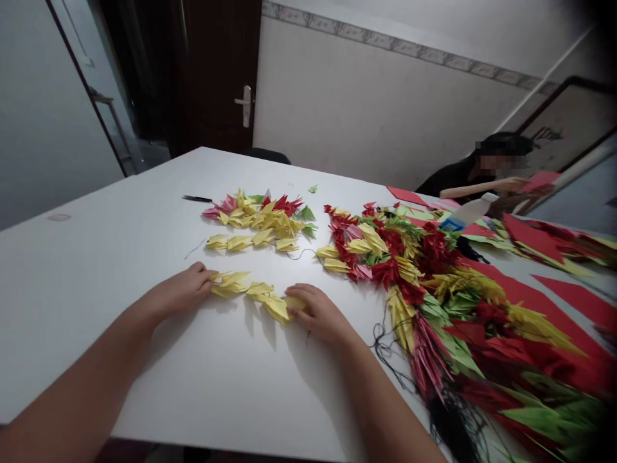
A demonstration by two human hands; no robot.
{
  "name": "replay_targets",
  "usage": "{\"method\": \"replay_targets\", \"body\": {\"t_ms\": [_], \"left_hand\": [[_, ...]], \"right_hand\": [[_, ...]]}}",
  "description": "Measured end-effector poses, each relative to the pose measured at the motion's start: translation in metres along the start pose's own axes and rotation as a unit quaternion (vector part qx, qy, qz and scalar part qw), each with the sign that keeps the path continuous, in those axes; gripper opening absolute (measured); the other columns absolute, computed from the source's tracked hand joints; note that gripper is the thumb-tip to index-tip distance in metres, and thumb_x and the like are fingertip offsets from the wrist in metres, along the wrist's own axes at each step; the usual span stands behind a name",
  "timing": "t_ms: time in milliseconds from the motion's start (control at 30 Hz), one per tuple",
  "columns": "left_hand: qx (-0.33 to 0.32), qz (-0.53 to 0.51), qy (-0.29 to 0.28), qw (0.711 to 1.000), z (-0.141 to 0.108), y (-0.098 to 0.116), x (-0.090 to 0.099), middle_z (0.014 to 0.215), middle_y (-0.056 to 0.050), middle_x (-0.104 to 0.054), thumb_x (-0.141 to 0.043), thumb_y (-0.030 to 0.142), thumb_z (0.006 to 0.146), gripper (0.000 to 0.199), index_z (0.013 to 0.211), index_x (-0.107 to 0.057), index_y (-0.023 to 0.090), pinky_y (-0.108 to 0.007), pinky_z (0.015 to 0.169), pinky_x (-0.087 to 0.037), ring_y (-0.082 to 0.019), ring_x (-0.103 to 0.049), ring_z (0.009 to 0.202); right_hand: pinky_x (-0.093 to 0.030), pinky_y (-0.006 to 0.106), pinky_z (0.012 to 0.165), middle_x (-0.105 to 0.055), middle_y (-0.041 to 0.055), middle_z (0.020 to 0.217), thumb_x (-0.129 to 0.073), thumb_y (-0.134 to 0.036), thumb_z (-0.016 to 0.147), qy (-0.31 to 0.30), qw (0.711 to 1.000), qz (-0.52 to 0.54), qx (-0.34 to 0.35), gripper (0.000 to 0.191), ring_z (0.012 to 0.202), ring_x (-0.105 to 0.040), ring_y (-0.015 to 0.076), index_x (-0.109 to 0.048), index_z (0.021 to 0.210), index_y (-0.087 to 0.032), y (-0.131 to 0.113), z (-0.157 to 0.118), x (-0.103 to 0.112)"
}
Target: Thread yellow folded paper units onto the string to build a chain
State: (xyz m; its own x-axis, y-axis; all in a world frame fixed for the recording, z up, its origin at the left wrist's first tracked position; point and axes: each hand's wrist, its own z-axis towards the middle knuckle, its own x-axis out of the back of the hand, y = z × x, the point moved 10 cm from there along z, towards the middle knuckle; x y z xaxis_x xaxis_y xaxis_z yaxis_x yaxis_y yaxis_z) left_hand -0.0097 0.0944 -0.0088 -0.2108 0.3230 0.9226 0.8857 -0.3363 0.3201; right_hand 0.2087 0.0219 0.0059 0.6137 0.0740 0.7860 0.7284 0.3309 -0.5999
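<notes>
A short string of yellow folded-paper pieces (260, 292) stretches between my two hands, just over the white table. My left hand (189, 287) pinches its left end, fingers closed. At the other end, the fingers of my right hand (315, 310) are closed round the last yellow piece. Right behind it lies a row of loose yellow folded papers (250, 242) with a dark thread beside it. Farther back sits a small pile of yellow, red, pink and green folded papers (270, 215).
Long multicoloured paper strings (390, 251) cover the table's right side, with tangled black thread (385, 350) alongside. A dark pen (196, 199) lies at the back left. A plastic bottle (470, 212) lies tilted near red paper sheets (530, 241). Across the table another person (457, 177) handles red paper.
</notes>
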Motion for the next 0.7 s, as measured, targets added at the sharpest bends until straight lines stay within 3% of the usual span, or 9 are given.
{"method": "replay_targets", "body": {"t_ms": [167,267,367,467,567,633,700], "left_hand": [[-0.027,0.008,0.005,1.000,0.005,0.013,0.001,0.108,-0.011,-0.052,-0.036,0.035,0.082,0.043,0.116,-0.057,0.020,-0.034,0.081,-0.042,-0.024,-0.056,0.092],[-0.043,-0.034,-0.016,0.998,0.000,0.013,0.001,0.116,-0.010,-0.049,-0.052,0.053,0.073,0.057,0.121,-0.054,0.021,-0.032,0.082,-0.043,-0.026,-0.054,0.097],[-0.029,-0.073,-0.030,0.996,-0.003,0.008,0.001,0.118,-0.011,-0.048,-0.054,0.063,0.068,0.072,0.126,-0.049,0.020,-0.031,0.080,-0.043,-0.025,-0.055,0.095],[-0.044,-0.085,-0.014,0.995,0.001,0.009,0.003,0.107,-0.009,-0.054,-0.042,0.059,0.079,0.055,0.115,-0.057,0.021,-0.030,0.075,-0.044,-0.022,-0.057,0.086],[-0.078,-0.060,0.019,0.995,0.005,0.013,0.006,0.090,-0.007,-0.057,-0.036,0.048,0.084,0.041,0.085,-0.064,0.019,-0.030,0.072,-0.043,-0.021,-0.056,0.081],[-0.080,-0.049,0.056,0.994,0.006,0.012,0.010,0.087,-0.006,-0.057,-0.035,0.042,0.085,0.037,0.075,-0.062,0.018,-0.030,0.073,-0.044,-0.020,-0.057,0.080],[-0.071,-0.046,0.104,0.991,0.007,0.009,0.016,0.093,-0.006,-0.058,-0.034,0.037,0.085,0.036,0.081,-0.064,0.019,-0.030,0.076,-0.044,-0.019,-0.058,0.085]], "right_hand": [[-0.040,0.039,0.098,-0.061,0.0091,0.116,-0.055,-0.028,0.080,-0.024,0.999,0.030,0.007,0.027,0.112,-0.053,0.0221,-0.063,0.104,-0.018,0.004,-0.002,0.003],[-0.043,0.040,0.094,-0.062,0.0092,0.114,-0.051,-0.032,0.083,0.040,0.999,0.023,-0.027,0.025,0.107,-0.056,0.0222,-0.064,0.100,-0.019,0.009,0.004,0.028],[-0.042,0.039,0.094,-0.062,0.0085,0.112,-0.046,-0.036,0.086,0.086,0.996,0.005,-0.014,0.028,0.108,-0.055,0.0216,-0.062,0.103,-0.020,-0.011,0.019,0.042],[-0.038,0.039,0.099,-0.056,0.0090,0.123,-0.048,-0.037,0.086,0.027,0.999,-0.021,0.037,0.037,0.116,-0.049,0.0217,-0.055,0.118,-0.020,-0.045,0.046,0.020],[-0.037,0.038,0.100,-0.046,0.0095,0.135,-0.052,-0.029,0.084,-0.035,0.996,-0.039,0.067,0.048,0.121,-0.045,0.0223,-0.045,0.131,-0.021,-0.062,0.069,-0.012],[-0.042,0.034,0.093,-0.057,0.0082,0.123,-0.051,-0.021,0.084,-0.056,0.995,-0.040,0.069,0.037,0.110,-0.054,0.0202,-0.056,0.120,-0.021,-0.060,0.079,-0.027],[-0.044,0.030,0.086,-0.067,0.0063,0.102,-0.048,-0.017,0.084,-0.065,0.995,-0.043,0.067,0.026,0.096,-0.060,0.0179,-0.067,0.101,-0.020,-0.052,0.082,-0.035]]}}
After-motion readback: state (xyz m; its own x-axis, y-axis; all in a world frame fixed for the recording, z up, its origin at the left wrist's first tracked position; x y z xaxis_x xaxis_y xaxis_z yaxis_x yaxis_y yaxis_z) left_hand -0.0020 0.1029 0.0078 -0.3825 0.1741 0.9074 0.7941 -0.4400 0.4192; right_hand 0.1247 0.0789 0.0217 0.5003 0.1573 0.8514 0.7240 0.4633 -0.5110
